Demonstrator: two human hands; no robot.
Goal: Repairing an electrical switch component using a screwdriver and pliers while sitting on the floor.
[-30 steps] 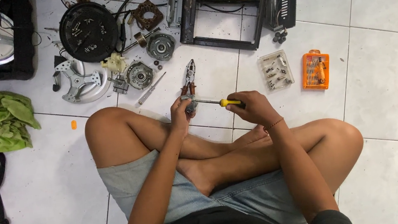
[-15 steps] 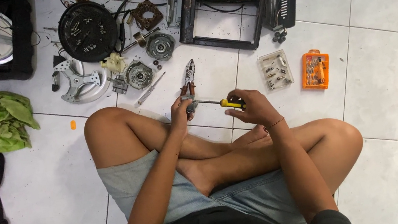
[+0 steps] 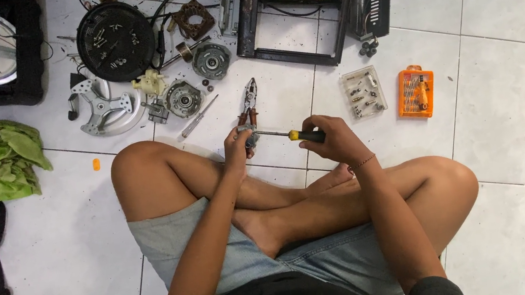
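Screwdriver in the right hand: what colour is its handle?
The screwdriver handle is black with a yellow band near the metal shaft, gripped by the right hand; clearest in the head view.

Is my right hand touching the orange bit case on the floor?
Apart. The head view shows bare white tile between the right hand, which grips the screwdriver, and the orange bit case.
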